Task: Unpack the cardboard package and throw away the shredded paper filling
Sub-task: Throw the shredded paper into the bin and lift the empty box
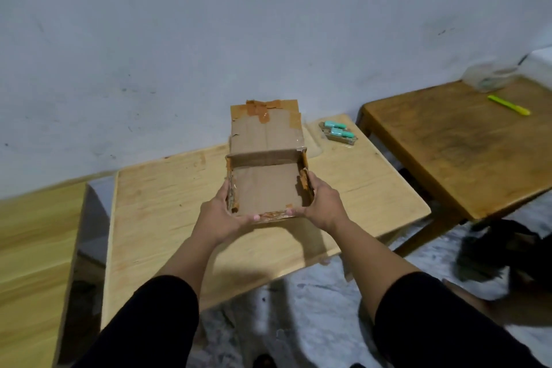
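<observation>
Box (265, 188) open, no legible text, gripped w/ both hands.

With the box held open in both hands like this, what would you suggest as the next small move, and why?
Probably set the cardboard box down on the light wooden table. Both hands, left and right, grip its sides, its flap stands open, and its inside looks empty, with no shredded paper visible.

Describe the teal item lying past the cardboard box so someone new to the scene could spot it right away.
Start at the light wooden table in the middle, where both hands hold the open cardboard box. Look to the table's far right corner, beside the box's raised flap. There lies a small flat pack holding teal pieces, the only teal thing on that table; the yellow-green pen lies on the darker table.
</observation>
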Action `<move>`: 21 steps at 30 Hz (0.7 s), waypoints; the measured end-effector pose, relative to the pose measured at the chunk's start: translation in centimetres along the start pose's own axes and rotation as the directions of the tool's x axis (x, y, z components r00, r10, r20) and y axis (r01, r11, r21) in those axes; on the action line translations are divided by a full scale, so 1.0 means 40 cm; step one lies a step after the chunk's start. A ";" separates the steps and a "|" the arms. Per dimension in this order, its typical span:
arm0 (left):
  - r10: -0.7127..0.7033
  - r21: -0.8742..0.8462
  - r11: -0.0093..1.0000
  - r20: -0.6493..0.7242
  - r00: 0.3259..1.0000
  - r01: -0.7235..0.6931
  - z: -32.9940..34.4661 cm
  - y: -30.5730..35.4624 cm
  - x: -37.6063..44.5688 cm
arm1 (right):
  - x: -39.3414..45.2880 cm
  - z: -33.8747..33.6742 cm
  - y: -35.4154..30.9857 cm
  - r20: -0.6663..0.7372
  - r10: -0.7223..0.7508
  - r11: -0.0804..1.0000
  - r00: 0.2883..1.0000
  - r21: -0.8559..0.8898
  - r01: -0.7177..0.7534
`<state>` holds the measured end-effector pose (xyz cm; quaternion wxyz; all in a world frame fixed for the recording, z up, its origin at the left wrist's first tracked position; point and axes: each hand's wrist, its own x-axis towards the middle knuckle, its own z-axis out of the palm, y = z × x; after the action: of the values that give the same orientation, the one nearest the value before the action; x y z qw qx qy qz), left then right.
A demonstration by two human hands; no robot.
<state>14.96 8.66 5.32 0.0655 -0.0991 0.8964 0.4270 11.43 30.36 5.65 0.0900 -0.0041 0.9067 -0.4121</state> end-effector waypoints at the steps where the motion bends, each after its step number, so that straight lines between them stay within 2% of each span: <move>1: 0.031 0.015 0.999 0.008 0.999 -0.031 0.007 0.025 0.008 | -0.007 -0.027 0.004 -0.031 -0.001 1.000 1.000 0.006 0.001; 6: 0.172 0.018 0.985 0.088 0.981 -0.174 0.104 0.181 0.040 | -0.060 -0.178 0.085 -0.195 0.080 0.997 0.978 0.034 -0.075; 10: 0.270 0.001 0.961 0.204 0.941 -0.275 0.245 0.309 0.039 | -0.142 -0.311 0.190 -0.321 0.183 0.983 0.929 0.053 -0.175; 16: 0.360 0.027 0.913 0.414 0.836 -0.407 0.506 0.463 -0.023 | -0.323 -0.451 0.396 -0.424 0.400 0.916 0.813 0.143 -0.376; 21: 0.355 0.064 0.868 0.612 0.707 -0.492 0.724 0.539 -0.113 | -0.498 -0.509 0.560 -0.462 0.554 0.830 0.693 0.233 -0.507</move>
<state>15.28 45.03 4.31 0.2466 0.2539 0.8725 0.3368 29.14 61.97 5.20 -0.0383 0.3710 0.8403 -0.3935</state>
